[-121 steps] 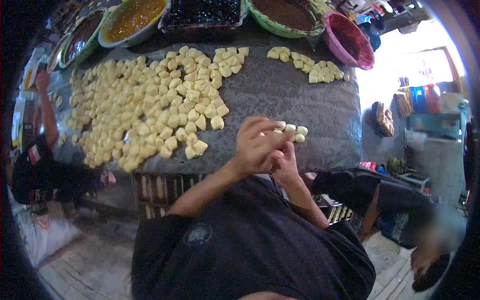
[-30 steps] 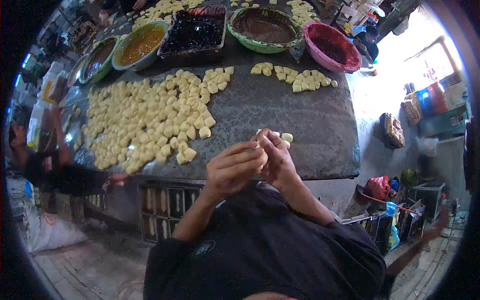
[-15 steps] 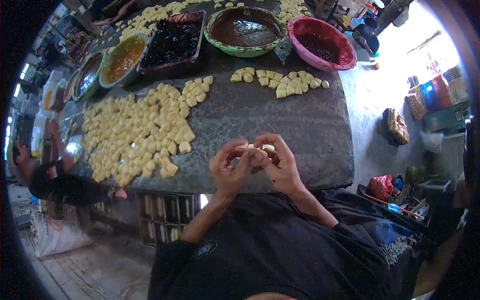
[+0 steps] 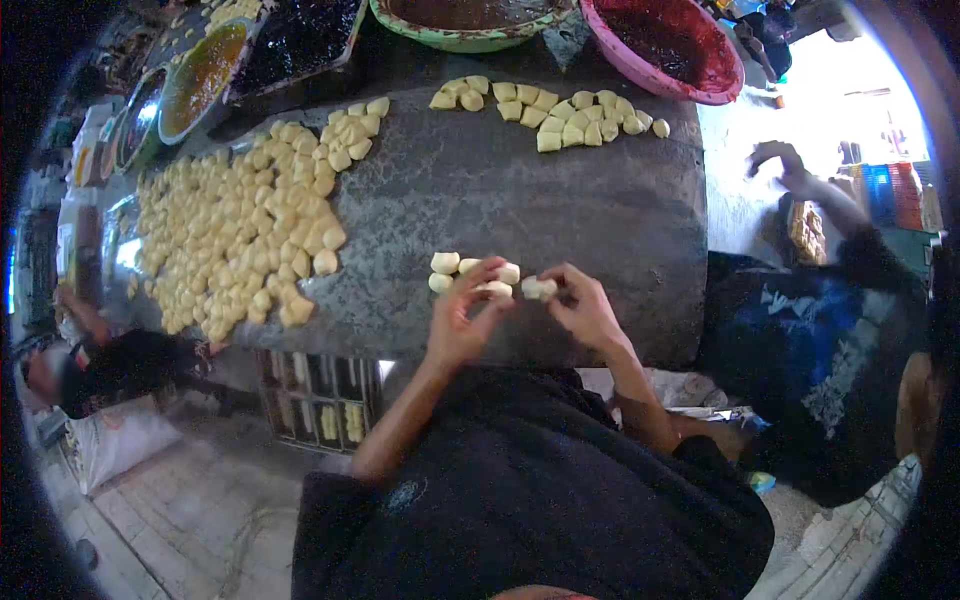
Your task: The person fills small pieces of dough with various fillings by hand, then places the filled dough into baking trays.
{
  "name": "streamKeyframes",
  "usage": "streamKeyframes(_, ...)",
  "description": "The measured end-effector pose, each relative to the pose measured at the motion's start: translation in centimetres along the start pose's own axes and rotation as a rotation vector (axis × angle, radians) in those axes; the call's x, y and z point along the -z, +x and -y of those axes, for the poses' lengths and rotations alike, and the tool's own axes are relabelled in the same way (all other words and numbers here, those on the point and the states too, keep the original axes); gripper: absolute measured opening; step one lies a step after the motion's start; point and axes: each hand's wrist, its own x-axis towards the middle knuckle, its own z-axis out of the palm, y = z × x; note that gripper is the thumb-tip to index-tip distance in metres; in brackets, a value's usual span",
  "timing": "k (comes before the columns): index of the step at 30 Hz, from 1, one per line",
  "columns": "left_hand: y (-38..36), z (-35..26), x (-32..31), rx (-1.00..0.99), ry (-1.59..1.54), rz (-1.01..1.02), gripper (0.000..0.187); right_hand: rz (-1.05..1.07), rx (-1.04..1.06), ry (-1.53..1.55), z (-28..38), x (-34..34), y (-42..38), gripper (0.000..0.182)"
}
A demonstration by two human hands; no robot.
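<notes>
A small cluster of pale dough pieces [image 4: 445,262] lies on the dark table in front of me. My left hand [image 4: 462,322] reaches over the cluster, thumb and fingers curled around a dough piece [image 4: 495,289] on its right side; the fingers partly cover the pieces beneath. Just to the right, my right hand [image 4: 588,308] pinches another dough piece [image 4: 538,288] between thumb and fingers, slightly blurred. A small gap separates the two hands.
Many dough pieces [image 4: 240,230] cover the table's left side, with a smaller group [image 4: 575,122] farther back. Beyond stand a pink basin [image 4: 725,88], a green basin [image 4: 470,38], a dark-filled tray [image 4: 290,75] and an orange-filled bowl [image 4: 170,130]. Another person [image 4: 820,330] is close at right.
My hands have parted from each other, and the dough cluster is now visible on the table between and beside them. The view has shifted. A person at right now extends an arm.
</notes>
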Motion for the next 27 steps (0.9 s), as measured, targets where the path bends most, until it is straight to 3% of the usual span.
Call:
streamKeyframes(5, 0.0, -1.1, 4.0, -0.128, -0.009, -0.346, 0.031, -0.018, 0.151, 0.003, -2.2, 1.2, 1.9, 0.029)
streamKeyframes(10, -3.2, -1.3, 8.2, -0.109, -0.006, -0.629, 0.018, -0.136, 0.259, -0.086, 2.6, -2.1, 4.8, 0.022)
streamKeyframes(14, -5.7, -0.2, 10.8, -0.089, -0.01, -0.692, 0.02, 0.069, 0.545, -0.092, 7.1, -11.3, 9.1, 0.022)
streamKeyframes(16, -6.9, -0.3, 12.3, -0.103, -0.037, -0.694, 0.019, 0.152, 0.754, -0.214, 9.2, -17.3, 11.1, 0.022)
streamKeyframes(19, -8.9, -1.5, 15.2, -0.166, -0.089, -0.696, 0.019, 0.115, 0.932, -0.578, 11.7, -24.9, 13.6, 0.024)
streamKeyframes(23, -11.8, -1.9, 20.2, -0.213, -0.174, -0.698, 0.018, 0.22, 0.795, -0.981, 12.4, -29.4, 17.4, 0.032)
streamKeyframes(26, -13.0, -2.0, 23.4, -0.27, -0.132, -0.695, 0.018, 0.136, 0.642, -0.377, 14.0, -28.4, 15.8, 0.034)
streamKeyframes(27, -12.9, -2.1, 24.0, -0.261, -0.106, -0.686, 0.019, 0.148, 0.498, -0.186, 14.4, -27.8, 15.1, 0.033)
